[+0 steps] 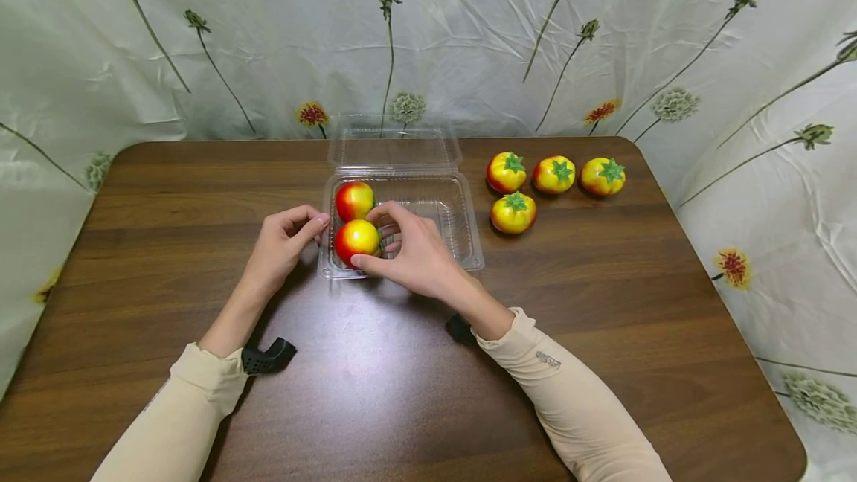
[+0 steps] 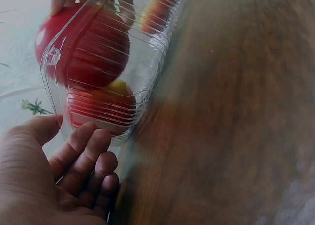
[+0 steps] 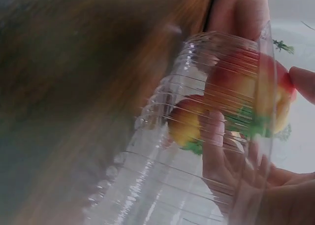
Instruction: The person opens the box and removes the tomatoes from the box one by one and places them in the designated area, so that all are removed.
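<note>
Tomato (image 1: 357,240) sat in the near-left corner of the clear clamshell box (image 1: 462,244), pinched by the right hand (image 1: 418,255) so it settled beside another tomato (image 1: 354,200). The left hand (image 1: 284,244), fingers relaxed and gripping nothing, touched the box's left edge, seemingly to steady it. Being roundish, it showed no clear long axis; its green stem end faced right.

Probably home: wooden table (image 1: 602,303), floral backdrop (image 1: 469,28).
</note>
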`<state>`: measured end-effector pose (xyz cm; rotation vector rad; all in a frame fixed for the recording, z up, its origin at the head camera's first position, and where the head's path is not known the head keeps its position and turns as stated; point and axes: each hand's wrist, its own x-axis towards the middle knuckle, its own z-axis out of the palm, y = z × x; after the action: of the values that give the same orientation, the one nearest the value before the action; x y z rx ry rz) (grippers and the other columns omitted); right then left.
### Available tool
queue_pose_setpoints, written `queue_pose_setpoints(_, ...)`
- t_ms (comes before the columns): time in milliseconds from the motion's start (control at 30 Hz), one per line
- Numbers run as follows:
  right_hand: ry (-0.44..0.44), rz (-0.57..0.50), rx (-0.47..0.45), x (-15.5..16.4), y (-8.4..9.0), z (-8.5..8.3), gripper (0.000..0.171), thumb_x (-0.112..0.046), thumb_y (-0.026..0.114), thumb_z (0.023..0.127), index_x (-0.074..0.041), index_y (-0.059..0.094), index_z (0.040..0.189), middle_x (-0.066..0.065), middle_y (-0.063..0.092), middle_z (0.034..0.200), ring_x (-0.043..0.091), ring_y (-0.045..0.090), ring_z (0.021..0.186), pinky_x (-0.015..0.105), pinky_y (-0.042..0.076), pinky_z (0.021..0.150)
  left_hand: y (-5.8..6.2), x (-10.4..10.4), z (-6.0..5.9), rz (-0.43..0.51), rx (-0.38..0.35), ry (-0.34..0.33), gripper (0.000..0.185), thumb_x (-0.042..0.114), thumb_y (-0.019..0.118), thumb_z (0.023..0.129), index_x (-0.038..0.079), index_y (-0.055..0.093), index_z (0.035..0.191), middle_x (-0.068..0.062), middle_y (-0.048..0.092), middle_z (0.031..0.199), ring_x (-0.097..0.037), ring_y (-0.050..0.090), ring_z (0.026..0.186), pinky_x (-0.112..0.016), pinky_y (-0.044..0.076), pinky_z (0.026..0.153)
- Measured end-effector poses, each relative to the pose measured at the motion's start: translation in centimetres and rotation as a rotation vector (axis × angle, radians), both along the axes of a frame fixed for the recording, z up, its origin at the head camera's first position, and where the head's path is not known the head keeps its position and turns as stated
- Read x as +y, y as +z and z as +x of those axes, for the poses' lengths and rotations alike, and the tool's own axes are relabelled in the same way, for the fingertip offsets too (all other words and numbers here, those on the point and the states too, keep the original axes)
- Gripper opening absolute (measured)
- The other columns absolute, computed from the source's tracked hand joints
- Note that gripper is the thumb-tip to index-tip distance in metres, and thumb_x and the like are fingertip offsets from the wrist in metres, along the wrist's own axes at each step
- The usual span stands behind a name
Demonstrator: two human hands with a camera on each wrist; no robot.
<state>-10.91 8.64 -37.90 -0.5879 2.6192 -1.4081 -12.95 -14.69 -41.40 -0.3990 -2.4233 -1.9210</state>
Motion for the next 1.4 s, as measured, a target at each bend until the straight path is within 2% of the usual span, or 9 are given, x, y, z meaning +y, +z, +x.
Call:
queue_pose_setpoints(233, -0.035, 0.005, 0.069, 0.3, 0.7, 0.4, 0.05, -0.036, 0.081, 0.077, -0.021, 0.057, 0.118, -0.008, 0.064, 0.114, 0.011, 0.066, 0.09, 0.032, 0.057, 0.078, 0.0, 0.0, 0.0, 0.017, 0.006, -0.005, 0.021, 0.008, 0.061, 0.097, -0.009, 0.064, 0.087, -0.02, 0.057, 0.076, -0.03, 0.047, 0.071, -0.022, 0.039, 0.062)
queue_pose_setpoints(467, -0.046, 0.001, 0.154, 0.7, 0.6, 0.7, 0.054, -0.035, 0.081, 0.077, -0.018, 0.058, 0.122, -0.004, 0.06, 0.116, 0.013, 0.06, 0.097, 0.032, 0.057, 0.077, 0.0, 0.0, 0.1, 0.006, 0.008, 0.005, 0.02, 0.008, 0.061, 0.097, -0.008, 0.064, 0.087, -0.025, 0.054, 0.077, -0.022, 0.048, 0.069, -0.022, 0.039, 0.062)
queue_pose_setpoints(667, -0.059, 0.022, 0.212, 0.9, 0.6, 0.8, 0.054, -0.036, 0.081, 0.076, -0.018, 0.059, 0.122, -0.003, 0.059, 0.112, 0.01, 0.056, 0.095, 0.032, 0.056, 0.077, 0.0, 0.1, 0.2, 0.008, 0.007, 0.006, 0.02, 0.008, 0.061, 0.097, -0.009, 0.063, 0.087, -0.027, 0.053, 0.078, -0.027, 0.047, 0.07, -0.022, 0.039, 0.062)
queue_pose_setpoints(800, -0.075, 0.045, 0.247, 1.2, 0.5, 0.8, 0.056, -0.037, 0.081, 0.075, -0.018, 0.06, 0.123, -0.002, 0.059, 0.114, 0.015, 0.057, 0.097, 0.035, 0.053, 0.079, 0.0, 0.2, 0.2, 0.001, 0.009, 0.008, 0.02, 0.008, 0.061, 0.097, -0.008, 0.063, 0.086, -0.025, 0.054, 0.076, -0.028, 0.047, 0.07, -0.022, 0.04, 0.062)
queue_pose_setpoints(967, -0.113, 0.064, 0.27, 1.6, 0.6, 0.8, 0.056, -0.039, 0.081, 0.073, -0.022, 0.061, 0.123, -0.005, 0.058, 0.117, 0.017, 0.056, 0.098, 0.036, 0.046, 0.08, 0.0, 0.3, 0.1, 0.008, 0.009, 0.005, 0.02, 0.008, 0.061, 0.097, -0.008, 0.063, 0.085, -0.023, 0.055, 0.075, -0.031, 0.047, 0.07, -0.022, 0.04, 0.062)
queue_pose_setpoints(1167, -0.142, 0.043, 0.29, 2.8, 0.8, 0.6, 0.057, -0.035, 0.083, 0.072, -0.02, 0.061, 0.123, -0.002, 0.056, 0.116, 0.011, 0.055, 0.096, 0.036, 0.053, 0.078, -0.1, 0.2, 0.0, 0.011, -0.001, 0.002, 0.02, 0.009, 0.061, 0.097, -0.008, 0.063, 0.086, -0.021, 0.055, 0.076, -0.027, 0.048, 0.07, -0.022, 0.04, 0.062)
queue_pose_setpoints(1400, -0.196, 0.033, 0.312, 4.9, 1.1, 0.1, 0.056, -0.031, 0.083, 0.072, -0.019, 0.062, 0.123, -0.001, 0.056, 0.115, 0.01, 0.054, 0.097, 0.034, 0.054, 0.077, -0.2, -0.1, 0.0, -0.003, -0.001, 0.005, 0.021, 0.011, 0.061, 0.098, -0.006, 0.063, 0.085, -0.019, 0.056, 0.075, -0.026, 0.048, 0.069, -0.022, 0.04, 0.062)
